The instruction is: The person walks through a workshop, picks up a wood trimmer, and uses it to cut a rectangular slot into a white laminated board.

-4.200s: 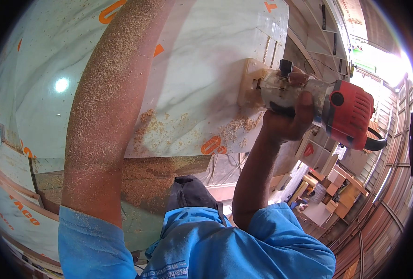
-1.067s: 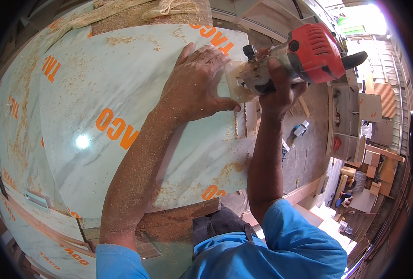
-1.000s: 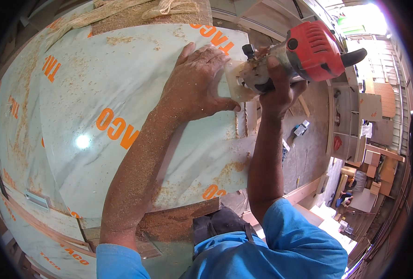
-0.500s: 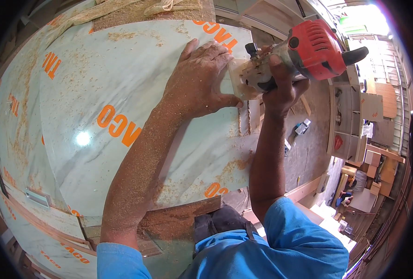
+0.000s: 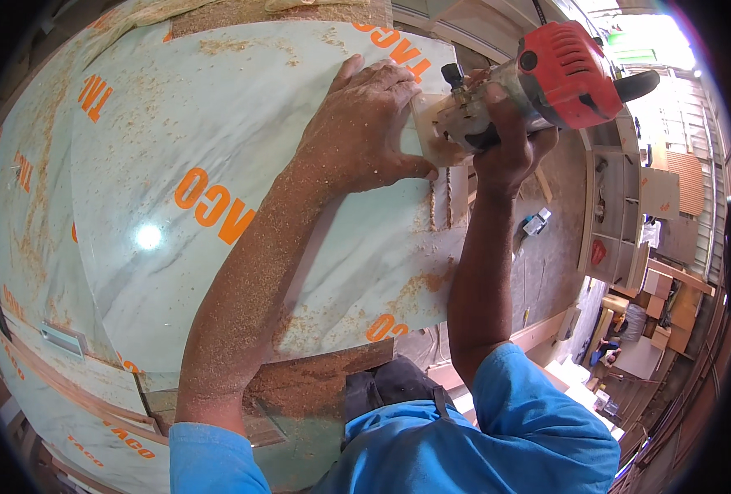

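Observation:
My right hand [image 5: 509,152] grips a trim router [image 5: 567,74] with a red motor housing and a grey metal body. Its pale, clear base plate [image 5: 431,123] rests at the right edge of a marble-patterned sheet [image 5: 135,181] with orange print. Just left of that plate, my left hand [image 5: 365,123] lies on the sheet, thumb spread from the fingers and nothing in its grasp. Two narrow, ragged grooves [image 5: 440,202] run from under the plate toward me. The router's bit is hidden.
Sawdust [image 5: 415,288] is scattered over the sheet and my left forearm. More patterned sheets lie at the left, with a small metal-framed cutout [image 5: 62,339]. On the floor at right sits a blue-and-white tool [image 5: 536,221]. Shelving [image 5: 608,206] stands beyond; a person [image 5: 604,354] is farther off.
The view has shifted slightly, so the sheet appears a little higher. My hands and the router appear slightly farther up and right. My grip on the router is unchanged.

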Demonstrator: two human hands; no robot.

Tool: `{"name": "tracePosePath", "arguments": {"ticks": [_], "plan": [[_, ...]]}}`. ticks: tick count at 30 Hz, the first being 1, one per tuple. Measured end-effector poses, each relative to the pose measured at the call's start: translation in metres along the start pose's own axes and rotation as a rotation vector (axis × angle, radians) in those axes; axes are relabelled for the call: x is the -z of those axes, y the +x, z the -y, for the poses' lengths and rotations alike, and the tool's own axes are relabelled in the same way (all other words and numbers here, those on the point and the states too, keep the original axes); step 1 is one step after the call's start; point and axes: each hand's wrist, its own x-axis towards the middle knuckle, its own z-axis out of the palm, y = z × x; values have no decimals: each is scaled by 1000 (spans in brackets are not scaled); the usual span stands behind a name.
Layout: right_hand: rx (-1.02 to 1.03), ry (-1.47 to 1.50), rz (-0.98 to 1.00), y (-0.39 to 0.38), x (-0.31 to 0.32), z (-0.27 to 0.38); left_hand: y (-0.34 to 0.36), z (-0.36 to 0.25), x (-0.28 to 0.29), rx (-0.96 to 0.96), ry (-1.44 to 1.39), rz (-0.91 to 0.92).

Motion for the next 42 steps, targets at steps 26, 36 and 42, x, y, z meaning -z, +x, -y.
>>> {"name": "tracePosePath", "arguments": {"ticks": [26,36,42], "plan": [[-123,107,-46,2,-20,22,0,5,3,-14,-73,13],[-133,116,-43,3,-25,27,1,6,1,-16,-70,-10],[-125,87,-47,2,-26,27,0,10,-1,-31,-85,-7]]}}
